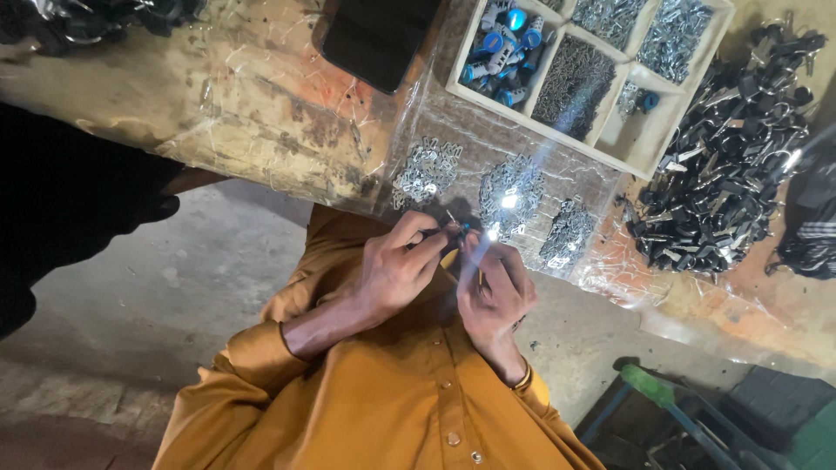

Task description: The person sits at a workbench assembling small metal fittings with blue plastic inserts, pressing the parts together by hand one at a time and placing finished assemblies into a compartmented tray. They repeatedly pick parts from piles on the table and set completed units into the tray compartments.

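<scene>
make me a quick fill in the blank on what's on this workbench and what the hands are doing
1. Both hands, the left hand and the right hand, meet over a small ____ part at the bench edge.
2. The wooden tray is split into several ____.
3. Blue-capped pieces lie in the tray's ____ end compartment.
4. The person's shirt is ____ coloured.

Missing words: dark; compartments; left; mustard

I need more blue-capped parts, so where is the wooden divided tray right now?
In the head view the wooden divided tray sits at the top right on the table, beside the pile of black parts.
</scene>
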